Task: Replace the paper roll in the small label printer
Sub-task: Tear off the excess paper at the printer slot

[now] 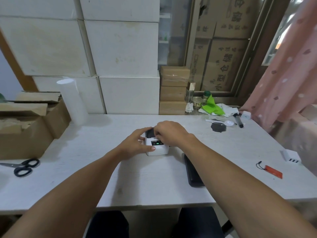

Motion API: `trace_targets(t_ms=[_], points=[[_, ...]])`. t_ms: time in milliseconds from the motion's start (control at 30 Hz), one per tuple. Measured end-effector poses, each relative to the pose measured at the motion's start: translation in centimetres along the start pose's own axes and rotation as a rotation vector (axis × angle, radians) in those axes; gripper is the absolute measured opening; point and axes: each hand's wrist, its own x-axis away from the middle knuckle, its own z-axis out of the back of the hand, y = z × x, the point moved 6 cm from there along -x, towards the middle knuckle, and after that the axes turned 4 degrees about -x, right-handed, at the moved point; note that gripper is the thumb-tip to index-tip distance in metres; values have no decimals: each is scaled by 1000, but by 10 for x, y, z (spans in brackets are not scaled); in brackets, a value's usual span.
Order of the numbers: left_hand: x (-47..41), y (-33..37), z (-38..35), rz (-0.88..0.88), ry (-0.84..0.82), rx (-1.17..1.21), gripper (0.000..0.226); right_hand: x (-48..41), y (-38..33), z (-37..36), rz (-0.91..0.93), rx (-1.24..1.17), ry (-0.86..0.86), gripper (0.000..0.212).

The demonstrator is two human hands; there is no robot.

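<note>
While the left hand (135,143) clasps the label printer (157,146) and the right hand (169,133) curls over its lid, likely light, rigid; best gripped by the sides.

Even, soft daylight, moderately bright, apparently entering from the window (274,40) at upper right; no harsh glare, only a pale sheen on the white table (154,177). Shadows faint and diffuse, 1 under each forearm and a soft patch beside the upright white roll (72,98). Strong wide-angle bowing at edges: stacked white boxes (85,45) and curtain (288,66) curve, corners slightly smeared, centre reasonably sharp.
</note>
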Motion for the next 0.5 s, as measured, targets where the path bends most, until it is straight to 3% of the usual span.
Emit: trace_targets(t_ms=[300, 500], points=[[-1, -4, -1, 2, 6, 27, 82, 8, -12, -1, 163, 282, 77, 23], [-1, -5, -1, -3, 13, 32, 83, 8, -15, -9, 112, 351, 69, 30]])
